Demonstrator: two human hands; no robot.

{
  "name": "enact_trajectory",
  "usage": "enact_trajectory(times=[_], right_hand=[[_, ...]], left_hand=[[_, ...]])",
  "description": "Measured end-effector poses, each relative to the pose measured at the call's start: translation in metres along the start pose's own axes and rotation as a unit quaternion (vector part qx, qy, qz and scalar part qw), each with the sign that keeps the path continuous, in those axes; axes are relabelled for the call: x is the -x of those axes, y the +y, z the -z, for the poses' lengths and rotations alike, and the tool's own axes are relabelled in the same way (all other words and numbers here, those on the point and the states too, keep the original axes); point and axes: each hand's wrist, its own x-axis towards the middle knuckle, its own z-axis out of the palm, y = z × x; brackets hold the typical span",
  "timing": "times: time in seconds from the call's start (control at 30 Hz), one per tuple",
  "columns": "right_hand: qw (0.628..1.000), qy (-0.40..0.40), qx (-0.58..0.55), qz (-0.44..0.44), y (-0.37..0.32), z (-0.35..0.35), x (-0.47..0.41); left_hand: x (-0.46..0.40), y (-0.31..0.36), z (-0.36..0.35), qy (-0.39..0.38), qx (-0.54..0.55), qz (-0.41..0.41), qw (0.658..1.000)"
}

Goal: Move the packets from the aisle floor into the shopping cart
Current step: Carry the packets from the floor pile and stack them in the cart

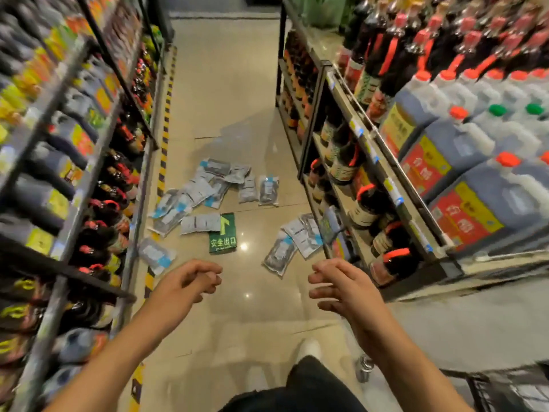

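Several grey and blue packets lie scattered on the tiled aisle floor: a large cluster (208, 188) in the middle, a small group (300, 236) by the right shelf, and one packet (156, 255) against the left shelf base. My left hand (190, 282) and my right hand (341, 286) are stretched out in front of me above the floor, short of the packets, fingers loosely curled and apart, holding nothing. A corner of the black wire shopping cart (511, 391) shows at the bottom right, with its wheel (364, 368) beside my leg.
Shelves of dark bottles (98, 203) line the left side. The right shelves (386, 185) hold bottles and big jugs. A green exit sticker (222, 234) lies on the floor between the packet groups. My white shoe (309, 349) stands on bare tiles below my hands.
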Motion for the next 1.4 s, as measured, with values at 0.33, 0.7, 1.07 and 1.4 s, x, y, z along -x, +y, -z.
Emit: enact_trajectory(times=[0.33, 0.7, 1.07, 1.4], right_hand=[[0.986, -0.117, 0.116, -0.03, -0.029, -0.11, -0.109], [0.967, -0.185, 0.166, -0.046, -0.115, -0.198, -0.275], [0.946, -0.212, 0.233, -0.072, -0.159, -0.329, -0.398], [0.905, -0.209, 0.353, -0.114, -0.076, -0.48, -0.589]], left_hand=[[-0.017, -0.059, 0.078, 0.173, 0.102, 0.136, 0.97], [-0.139, 0.013, 0.14, 0.265, 0.154, 0.14, 0.942], [-0.283, -0.02, 0.216, 0.256, 0.214, 0.216, 0.918], [-0.516, -0.157, 0.275, 0.173, 0.214, 0.285, 0.918]])
